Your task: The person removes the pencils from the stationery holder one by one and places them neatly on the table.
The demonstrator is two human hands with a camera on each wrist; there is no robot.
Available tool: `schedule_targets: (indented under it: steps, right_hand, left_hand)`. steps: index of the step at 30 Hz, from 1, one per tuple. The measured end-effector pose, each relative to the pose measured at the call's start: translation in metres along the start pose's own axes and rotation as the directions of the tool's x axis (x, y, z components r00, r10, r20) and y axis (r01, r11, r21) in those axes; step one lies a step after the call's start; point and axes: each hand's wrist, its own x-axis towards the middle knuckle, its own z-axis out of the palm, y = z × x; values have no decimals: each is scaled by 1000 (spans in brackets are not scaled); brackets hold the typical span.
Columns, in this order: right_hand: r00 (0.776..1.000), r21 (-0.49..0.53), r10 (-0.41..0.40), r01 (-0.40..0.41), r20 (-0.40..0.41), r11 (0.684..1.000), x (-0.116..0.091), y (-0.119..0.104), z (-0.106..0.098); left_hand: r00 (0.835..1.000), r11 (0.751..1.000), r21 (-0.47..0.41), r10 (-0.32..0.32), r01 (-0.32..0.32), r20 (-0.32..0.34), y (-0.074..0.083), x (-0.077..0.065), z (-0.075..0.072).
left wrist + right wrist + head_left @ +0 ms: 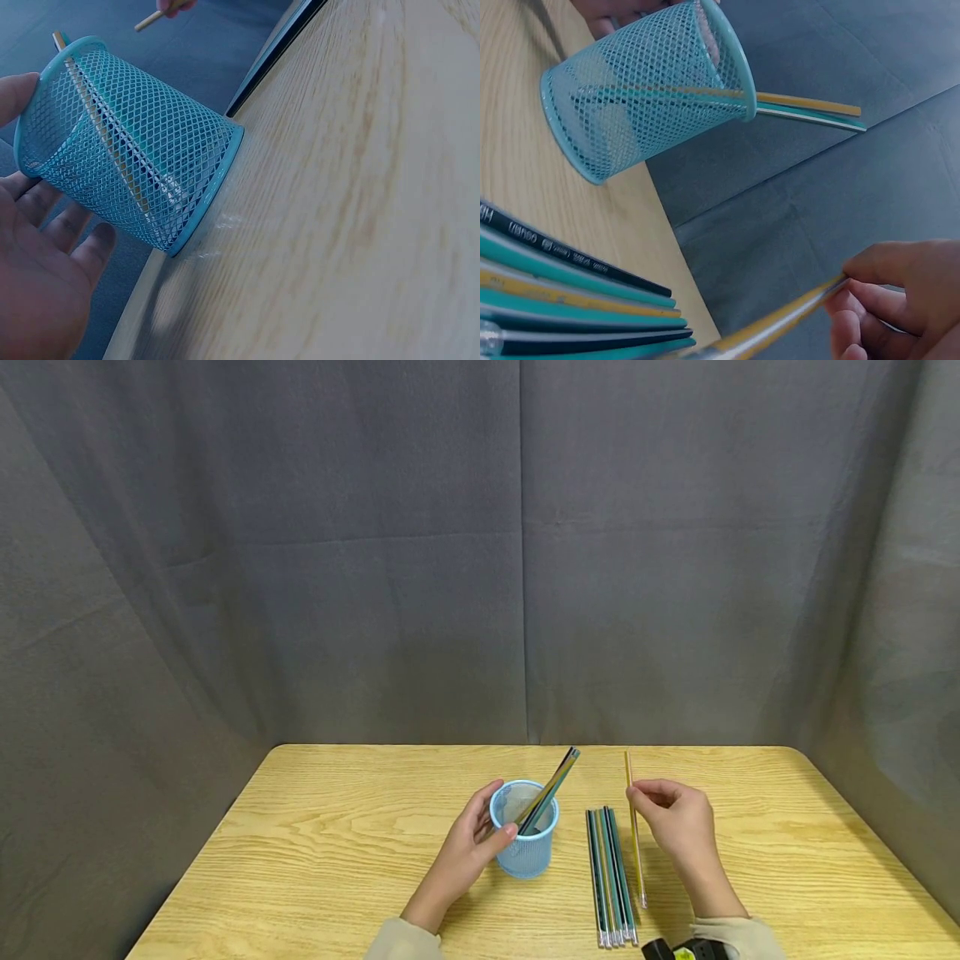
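A light-blue mesh pencil cup (525,860) stands on the wooden table. Several yellow, green and dark pencils (553,793) lean in it toward the right. My left hand (467,853) grips the cup from the left, thumb at the near rim and fingers along its far side. In the left wrist view, the thumb and fingers straddle the rim of the cup (142,142). My right hand (681,825) pinches a yellow pencil (638,852) between thumb and fingertips, its silvery end pointing toward me. Close by on its left, several green, dark and yellow pencils (611,877) lie side by side.
The wooden table (337,835) reaches back to a grey fabric curtain (390,610), which also hangs along both sides. A black device with a yellow-green mark (684,952) sits at my right wrist, beside the sleeve (738,937).
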Motion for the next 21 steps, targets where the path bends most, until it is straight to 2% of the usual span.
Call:
schedule_targets:
  steps: [8,21]
  right_hand:
    - [998,-71,36,-33,47,997,0,7,1]
    - [989,-97,93,-82,118,992,1,18,4]
  left_hand:
    - [1000,1000,2,-7,7,3,3,0,0]
    - [1000,1000,-2,-11,11,-3,1,0,0]
